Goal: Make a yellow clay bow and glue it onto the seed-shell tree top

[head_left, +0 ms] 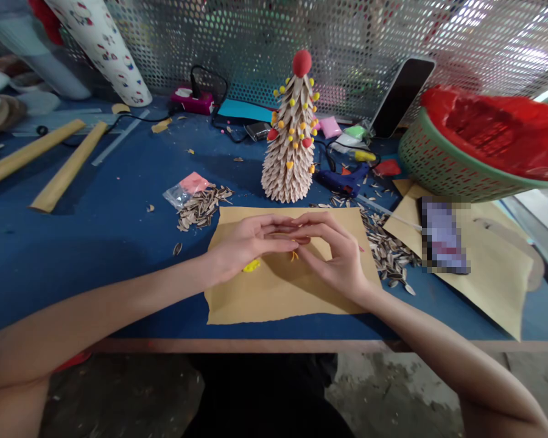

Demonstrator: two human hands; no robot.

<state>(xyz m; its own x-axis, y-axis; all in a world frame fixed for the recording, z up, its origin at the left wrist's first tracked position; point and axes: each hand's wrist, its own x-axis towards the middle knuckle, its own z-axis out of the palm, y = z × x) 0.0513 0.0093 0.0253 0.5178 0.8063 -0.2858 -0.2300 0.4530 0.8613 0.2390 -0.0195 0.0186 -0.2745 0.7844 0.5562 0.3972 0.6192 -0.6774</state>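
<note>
In front of seed tree (287, 179): brown paper sheet (274, 298), bearing yellow lump (251, 266) and small orange pieces (294, 256), both unattached. Also in front of seed tree, above sheet: left hand (242, 246) and right hand (342, 255), fingertips brought together; can't tell if pinching anything. Front right of seed tree, then front left: loose seeds (393, 255), unused. Seed tree itself: looks well along. Clad base to tip, red ball (302, 62) on top, yellow and orange balls down to mid-height; lowest visible band undecorated. Just right of seed tree: glue gun (347, 180), lying down.
</note>
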